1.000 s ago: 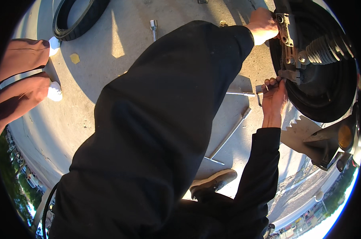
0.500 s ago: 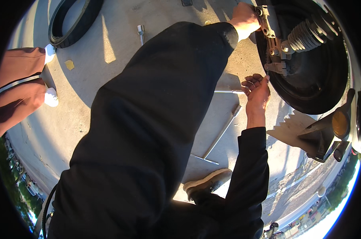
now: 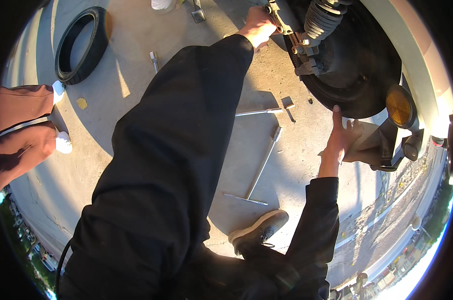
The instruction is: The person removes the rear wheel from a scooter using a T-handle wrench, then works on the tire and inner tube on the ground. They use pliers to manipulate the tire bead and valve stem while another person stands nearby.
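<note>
A wheel with a black tyre (image 3: 354, 107) stands at upper right, a coil-spring shock absorber (image 3: 324, 22) beside its hub. My left hand (image 3: 259, 25), at the end of the long black sleeve, is closed on a metal bracket (image 3: 280, 19) by the hub; some of its fingers are hidden. Below it sits a small lever arm (image 3: 308, 68). Lower right, my right hand (image 3: 340, 137) is open with fingers apart. One finger reaches up to the tyre's lower edge, and the others lie in front of a mud flap (image 3: 367, 146). Nothing shows in that hand.
Two T-handled wrenches lie on the concrete: one lower (image 3: 263, 165), one higher (image 3: 259, 112). A socket tool (image 3: 154, 59) and loose tyre (image 3: 99, 47) lie at left. A person's brown-trousered legs (image 3: 29, 107) are at far left. An orange reflector (image 3: 399, 107) sticks out right.
My right hand has moved from the small lever arm down to the tyre's lower edge, its fingers spreading. My left hand stays on the bracket. The view has shifted rightward.
</note>
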Demonstrator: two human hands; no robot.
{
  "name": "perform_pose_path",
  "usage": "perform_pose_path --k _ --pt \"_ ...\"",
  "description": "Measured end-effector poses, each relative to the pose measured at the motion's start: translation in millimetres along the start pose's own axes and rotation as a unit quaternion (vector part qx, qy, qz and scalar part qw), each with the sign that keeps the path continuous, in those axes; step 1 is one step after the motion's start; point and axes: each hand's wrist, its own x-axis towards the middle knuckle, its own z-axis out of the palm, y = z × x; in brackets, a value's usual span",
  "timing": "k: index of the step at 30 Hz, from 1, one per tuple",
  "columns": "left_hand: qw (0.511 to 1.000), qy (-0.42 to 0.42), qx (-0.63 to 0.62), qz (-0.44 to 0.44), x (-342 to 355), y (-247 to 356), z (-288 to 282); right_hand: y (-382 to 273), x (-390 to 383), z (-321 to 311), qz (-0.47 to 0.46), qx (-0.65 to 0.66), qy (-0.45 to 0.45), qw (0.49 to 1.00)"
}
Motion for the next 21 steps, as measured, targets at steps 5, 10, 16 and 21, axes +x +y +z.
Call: perform_pose_path --k 5,10,16,21 --pt "0.993 0.052 0.102 -0.043 3.3 -0.9 2.1 -16.5 19.5 4.4 -0.176 -0.169 0.049 0.969" --pt "0.993 0.034 -0.022 -0.107 -11.9 18.7 9.1 -35.4 26.1 -0.8 -0.131 0.014 -0.069 0.989" --pt "0.992 0.030 0.101 -0.069 -9.3 19.9 7.5 -34.1 20.7 -10.0 -0.137 -0.004 -0.062 0.989" --pt "0.997 -0.013 0.016 -0.076 -16.9 25.1 3.0 -37.7 28.8 -13.0 -0.083 0.084 -0.151 0.981"
